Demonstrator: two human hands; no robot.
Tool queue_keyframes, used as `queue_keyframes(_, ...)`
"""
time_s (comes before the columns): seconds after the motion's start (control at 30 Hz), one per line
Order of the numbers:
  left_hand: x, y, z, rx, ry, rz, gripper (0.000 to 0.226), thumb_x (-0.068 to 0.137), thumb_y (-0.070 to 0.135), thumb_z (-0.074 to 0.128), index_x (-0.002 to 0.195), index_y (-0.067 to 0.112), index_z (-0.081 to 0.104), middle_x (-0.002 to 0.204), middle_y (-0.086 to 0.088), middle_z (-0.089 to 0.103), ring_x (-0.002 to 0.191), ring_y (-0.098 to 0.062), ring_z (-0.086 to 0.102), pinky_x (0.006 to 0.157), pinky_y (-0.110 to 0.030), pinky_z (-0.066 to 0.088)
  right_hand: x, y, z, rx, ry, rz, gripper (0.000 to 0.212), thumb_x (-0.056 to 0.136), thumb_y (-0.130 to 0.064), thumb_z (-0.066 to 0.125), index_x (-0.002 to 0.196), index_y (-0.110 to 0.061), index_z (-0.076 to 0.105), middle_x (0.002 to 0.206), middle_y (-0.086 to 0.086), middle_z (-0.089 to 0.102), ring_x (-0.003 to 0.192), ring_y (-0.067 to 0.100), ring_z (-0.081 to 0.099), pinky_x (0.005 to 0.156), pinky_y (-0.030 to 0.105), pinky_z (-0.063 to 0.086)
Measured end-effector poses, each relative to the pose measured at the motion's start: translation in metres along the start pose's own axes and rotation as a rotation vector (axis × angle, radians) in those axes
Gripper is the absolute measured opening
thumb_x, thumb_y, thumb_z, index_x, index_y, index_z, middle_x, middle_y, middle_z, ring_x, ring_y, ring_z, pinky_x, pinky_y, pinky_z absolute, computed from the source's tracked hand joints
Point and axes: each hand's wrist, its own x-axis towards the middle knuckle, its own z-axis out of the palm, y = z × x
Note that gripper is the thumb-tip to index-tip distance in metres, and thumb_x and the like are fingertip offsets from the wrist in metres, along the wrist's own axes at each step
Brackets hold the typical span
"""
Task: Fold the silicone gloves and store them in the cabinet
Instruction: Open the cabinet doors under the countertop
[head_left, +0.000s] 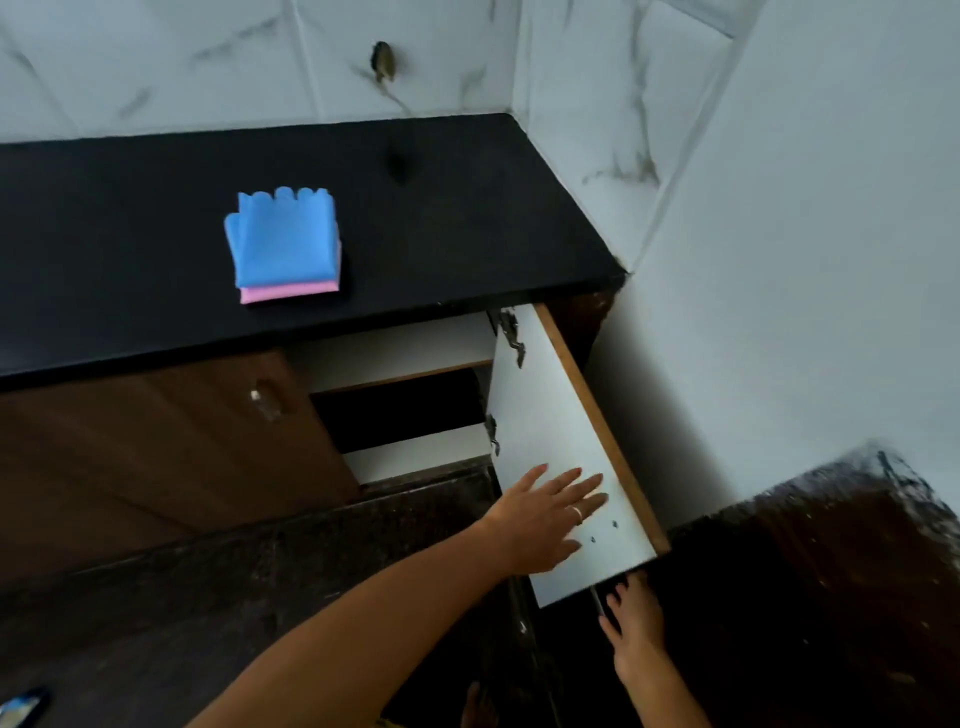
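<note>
With the folded gloves (284, 244) lying on the counter (467, 208) at ten o'clock, the left hand (545, 519) flat and relaxed on the open cabinet door (550, 415) and the right hand (636, 618) grasping its lower edge, the door could swing shut and pinch fingers.

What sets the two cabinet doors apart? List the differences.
The right cabinet door is swung open, showing its white inner face and hinges; the left cabinet door is shut, showing only its brown front. The left hand lies flat on the right door, with the right hand at its lower edge; no hand touches the left door. Both sit under the black countertop.
</note>
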Motion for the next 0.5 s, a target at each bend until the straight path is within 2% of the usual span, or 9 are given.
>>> queue_keyframes(0.1,-0.038,-0.055,0.004,-0.121,-0.008,-0.245,0.067,0.098,0.037,0.038,0.153,0.020,0.004,0.162,0.000,-0.004,0.148,-0.018,-0.005,0.119,-0.045,0.000,-0.005,0.011,0.038,-0.100,-0.088,0.163,0.048,0.101,-0.032,0.037,0.135,0.000,0.044,0.143,0.020,0.043,0.132,0.034,0.040,0.110,0.047,0.030)
queue_keyframes(0.17,-0.073,-0.104,0.006,-0.191,0.013,-0.447,0.067,0.098,0.037,0.037,0.153,0.019,0.004,0.162,-0.001,-0.002,0.148,-0.018,-0.005,0.119,-0.045,0.001,-0.012,0.008,0.086,-0.181,-0.219,0.230,0.047,0.101,-0.030,0.035,0.134,0.003,0.044,0.143,0.020,0.044,0.134,0.033,0.038,0.110,0.045,0.027)
queue_keyframes(0.23,-0.101,-0.139,0.009,-0.224,0.033,-0.578,0.065,0.099,0.037,0.035,0.153,0.018,0.004,0.162,0.000,0.000,0.148,-0.018,-0.004,0.120,-0.044,0.003,-0.017,0.004,0.120,-0.266,-0.323,0.247,0.046,0.103,-0.028,0.029,0.136,0.002,0.042,0.146,0.018,0.041,0.137,0.031,0.034,0.112,0.043,0.024)
queue_keyframes(0.37,-0.159,-0.206,0.013,-0.282,0.100,-0.808,0.062,0.099,0.033,0.034,0.153,0.017,0.007,0.162,0.001,0.004,0.148,-0.015,-0.002,0.119,-0.041,0.006,-0.030,-0.005,0.214,-0.466,-0.471,0.176,0.042,0.103,-0.020,0.031,0.136,0.004,0.041,0.144,0.022,0.043,0.134,0.031,0.039,0.112,0.041,0.027)
queue_keyframes(0.5,-0.198,-0.253,0.023,-0.257,0.158,-0.886,0.061,0.099,0.031,0.036,0.152,0.016,0.010,0.162,0.000,0.007,0.148,-0.016,0.002,0.119,-0.040,0.006,-0.050,-0.003,0.310,-0.594,-0.542,-0.068,0.034,0.099,-0.019,0.044,0.130,-0.006,0.051,0.130,0.014,0.057,0.119,0.024,0.054,0.102,0.040,0.043)
